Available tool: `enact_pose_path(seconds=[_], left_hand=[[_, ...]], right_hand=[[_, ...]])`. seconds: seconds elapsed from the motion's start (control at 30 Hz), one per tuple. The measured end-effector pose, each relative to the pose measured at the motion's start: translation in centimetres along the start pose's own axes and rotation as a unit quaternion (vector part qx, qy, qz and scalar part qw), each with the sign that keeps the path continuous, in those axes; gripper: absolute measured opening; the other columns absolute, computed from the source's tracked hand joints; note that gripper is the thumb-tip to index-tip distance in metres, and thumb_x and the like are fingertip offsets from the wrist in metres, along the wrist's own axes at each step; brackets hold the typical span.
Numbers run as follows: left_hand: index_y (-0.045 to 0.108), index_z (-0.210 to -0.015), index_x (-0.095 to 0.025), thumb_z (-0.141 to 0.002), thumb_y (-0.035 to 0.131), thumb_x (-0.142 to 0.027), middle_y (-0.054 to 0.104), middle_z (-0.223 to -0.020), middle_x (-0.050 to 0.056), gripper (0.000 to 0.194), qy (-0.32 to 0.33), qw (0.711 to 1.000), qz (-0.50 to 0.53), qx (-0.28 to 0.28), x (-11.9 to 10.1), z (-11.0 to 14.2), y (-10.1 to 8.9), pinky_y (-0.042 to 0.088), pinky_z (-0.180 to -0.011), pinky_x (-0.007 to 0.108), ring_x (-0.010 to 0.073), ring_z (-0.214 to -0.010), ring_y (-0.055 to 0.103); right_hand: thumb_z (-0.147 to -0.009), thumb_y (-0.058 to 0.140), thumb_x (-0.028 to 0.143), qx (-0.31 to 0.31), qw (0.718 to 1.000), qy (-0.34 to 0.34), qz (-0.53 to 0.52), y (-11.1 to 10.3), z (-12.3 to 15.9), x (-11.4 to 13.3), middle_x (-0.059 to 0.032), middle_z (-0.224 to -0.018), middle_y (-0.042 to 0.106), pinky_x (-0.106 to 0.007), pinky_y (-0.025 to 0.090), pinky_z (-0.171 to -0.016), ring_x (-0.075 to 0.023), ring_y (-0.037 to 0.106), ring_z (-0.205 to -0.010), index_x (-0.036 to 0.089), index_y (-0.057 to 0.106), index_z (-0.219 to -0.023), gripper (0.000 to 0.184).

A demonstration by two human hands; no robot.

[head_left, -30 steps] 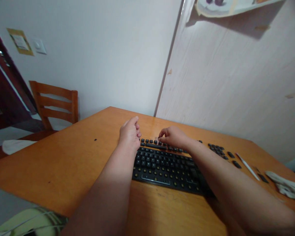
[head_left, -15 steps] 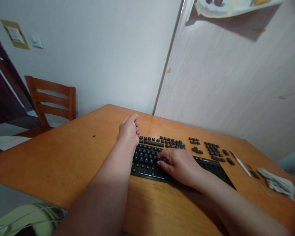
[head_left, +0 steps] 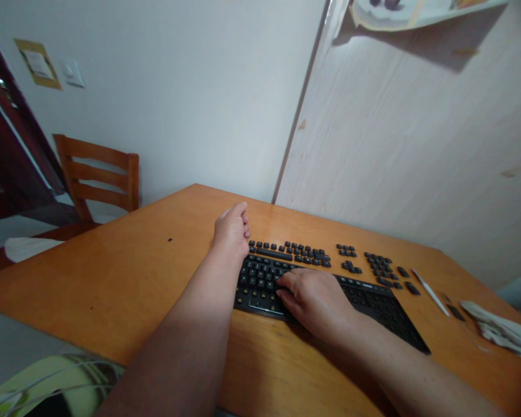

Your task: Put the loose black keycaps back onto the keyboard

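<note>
A black keyboard (head_left: 373, 298) lies on the orange wooden table (head_left: 113, 278). Rows of loose black keycaps (head_left: 295, 252) are laid out on the table just beyond it. My left hand (head_left: 231, 231) rests at the keyboard's far left corner, its fingers curled into a loose fist. On the left part of the keys lies my right hand (head_left: 315, 298), fingers bent down and pinched among the keys. What the fingertips grip is hidden.
More keycap groups (head_left: 380, 266) lie to the right, then a thin white stick (head_left: 429, 284) and a crumpled white tissue (head_left: 499, 330). A wooden chair (head_left: 98, 174) stands at the far left. A pale wood panel (head_left: 417, 145) rises directly behind the table.
My right hand came back from the loose keycaps beyond the keyboard and settled on the keys at the left. The left hand stayed at the corner.
</note>
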State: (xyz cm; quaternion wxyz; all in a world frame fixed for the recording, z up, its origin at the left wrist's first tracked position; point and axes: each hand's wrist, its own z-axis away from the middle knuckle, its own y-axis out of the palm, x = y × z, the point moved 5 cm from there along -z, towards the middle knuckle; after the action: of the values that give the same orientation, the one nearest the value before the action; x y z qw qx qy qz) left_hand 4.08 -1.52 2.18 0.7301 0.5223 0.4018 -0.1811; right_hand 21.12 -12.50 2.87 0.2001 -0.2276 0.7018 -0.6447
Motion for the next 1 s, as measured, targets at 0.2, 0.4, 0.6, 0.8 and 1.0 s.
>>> enact_pose_path(seconds=[0.2, 0.4, 0.6, 0.8, 1.0], left_hand=[[0.046, -0.069, -0.020, -0.070, 0.068, -0.027, 0.041, -0.049, -0.009, 0.023, 0.001, 1.000, -0.003, 0.002, 0.0, 0.0, 0.1, 0.018, -0.037, 0.021, 0.0040, -0.034, 0.027], [0.046, -0.070, -0.020, -0.071, 0.067, -0.027, 0.042, -0.049, -0.009, 0.022, 0.000, 1.000, -0.005, 0.003, 0.0, 0.0, 0.0, 0.017, -0.037, 0.020, 0.0037, -0.034, 0.027], [0.047, -0.070, -0.020, -0.070, 0.068, -0.027, 0.042, -0.049, -0.009, 0.023, 0.001, 1.000, -0.005, 0.001, 0.0, 0.1, 0.1, 0.018, -0.036, 0.021, 0.0037, -0.034, 0.027], [0.047, -0.070, -0.020, -0.070, 0.068, -0.027, 0.042, -0.049, -0.009, 0.023, 0.004, 1.000, -0.004, 0.007, 0.2, 0.0, 0.1, 0.018, -0.037, 0.021, 0.0039, -0.034, 0.028], [0.047, -0.070, -0.020, -0.070, 0.068, -0.026, 0.042, -0.049, -0.009, 0.022, 0.004, 1.000, -0.004, 0.003, 0.0, 0.1, 0.1, 0.018, -0.037, 0.020, 0.0038, -0.035, 0.028]], right_hand=[[-0.092, 0.051, 0.029, 0.000, 0.999, 0.021, 0.030, 0.2, -0.1, 0.2, -0.0043, -0.088, 0.071, -0.029, 0.042, -0.073, -0.0202, 0.065, -0.085, 0.021, 0.068, -0.088, 0.019], [-0.091, 0.052, 0.028, -0.013, 0.999, 0.019, 0.048, 0.2, -0.2, 0.5, -0.0039, -0.086, 0.071, -0.029, 0.041, -0.070, -0.0197, 0.065, -0.082, 0.021, 0.065, -0.083, 0.017], [-0.092, 0.052, 0.028, -0.017, 0.997, 0.022, 0.067, 0.1, -0.3, 0.7, -0.0032, -0.083, 0.071, -0.029, 0.041, -0.066, -0.0199, 0.065, -0.077, 0.021, 0.065, -0.080, 0.018], [-0.094, 0.048, 0.022, -0.014, 0.995, 0.015, 0.101, 0.5, -0.1, 1.4, -0.0053, -0.082, 0.073, -0.031, 0.045, -0.065, -0.0215, 0.067, -0.075, 0.021, 0.068, -0.081, 0.023], [-0.089, 0.047, 0.007, 0.013, 0.988, -0.007, 0.155, 1.4, 0.9, 2.9, -0.0123, -0.080, 0.073, -0.032, 0.048, -0.057, -0.0225, 0.067, -0.066, 0.008, 0.068, -0.116, 0.034]])
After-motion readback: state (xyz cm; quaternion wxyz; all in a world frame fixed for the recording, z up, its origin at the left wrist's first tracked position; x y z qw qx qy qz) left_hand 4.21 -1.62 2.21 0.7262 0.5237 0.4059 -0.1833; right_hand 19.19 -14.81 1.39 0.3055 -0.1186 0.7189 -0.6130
